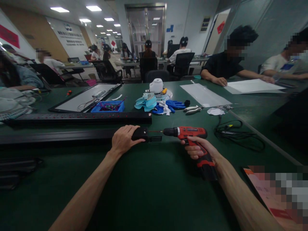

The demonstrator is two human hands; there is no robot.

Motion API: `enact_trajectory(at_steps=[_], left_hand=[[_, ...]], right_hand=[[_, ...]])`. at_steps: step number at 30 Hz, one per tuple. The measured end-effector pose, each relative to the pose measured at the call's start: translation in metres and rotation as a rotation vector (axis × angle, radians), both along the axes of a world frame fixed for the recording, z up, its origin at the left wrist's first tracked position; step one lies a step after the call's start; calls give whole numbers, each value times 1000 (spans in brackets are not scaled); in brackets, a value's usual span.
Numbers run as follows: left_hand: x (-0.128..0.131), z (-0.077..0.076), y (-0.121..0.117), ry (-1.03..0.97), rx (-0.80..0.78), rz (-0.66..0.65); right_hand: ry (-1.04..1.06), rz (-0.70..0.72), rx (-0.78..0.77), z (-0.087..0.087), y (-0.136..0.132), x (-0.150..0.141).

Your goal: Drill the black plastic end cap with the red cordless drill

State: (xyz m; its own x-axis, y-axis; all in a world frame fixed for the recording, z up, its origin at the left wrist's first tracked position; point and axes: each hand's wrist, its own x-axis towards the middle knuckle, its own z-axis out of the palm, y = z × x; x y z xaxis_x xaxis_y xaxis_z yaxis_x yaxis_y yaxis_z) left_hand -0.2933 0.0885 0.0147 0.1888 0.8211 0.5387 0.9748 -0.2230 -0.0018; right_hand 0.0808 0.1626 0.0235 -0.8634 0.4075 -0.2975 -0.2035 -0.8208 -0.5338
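My right hand (199,150) grips the handle of a red and black cordless drill (190,133). The drill lies level, its bit pointing left into the end of a long black bar (60,136) that stretches across the green table (144,186). My left hand (124,138) is closed over the black end piece (144,134) of that bar, holding it against the table right by the bit.
A second long black bar (79,118) lies just behind. Further back are a blue tray of small parts (108,106), a flat panel (84,98), a white fan part (156,86), blue gloves (174,104), pliers (192,109) and a black cable (238,134). People sit around.
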Motion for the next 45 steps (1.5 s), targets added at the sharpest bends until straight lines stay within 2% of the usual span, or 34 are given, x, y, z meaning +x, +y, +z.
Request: enact_trajectory(at_steps=[13,24,35,42,45], left_hand=[[0,0,0,17,-5,-7],[1,2,0,29,6,-11],[1,0,0,47,8,0],[1,-1,1,55,33,4],[1,-1,1,53,33,-3]], right_hand=[[-11,20,20,-4,1,1],[13,-5,-23,-8,2,2],[-12,-8,15,-1,-2,0],[-33,-34,103,-3,-1,0],[-29,-41,81,-3,0,0]])
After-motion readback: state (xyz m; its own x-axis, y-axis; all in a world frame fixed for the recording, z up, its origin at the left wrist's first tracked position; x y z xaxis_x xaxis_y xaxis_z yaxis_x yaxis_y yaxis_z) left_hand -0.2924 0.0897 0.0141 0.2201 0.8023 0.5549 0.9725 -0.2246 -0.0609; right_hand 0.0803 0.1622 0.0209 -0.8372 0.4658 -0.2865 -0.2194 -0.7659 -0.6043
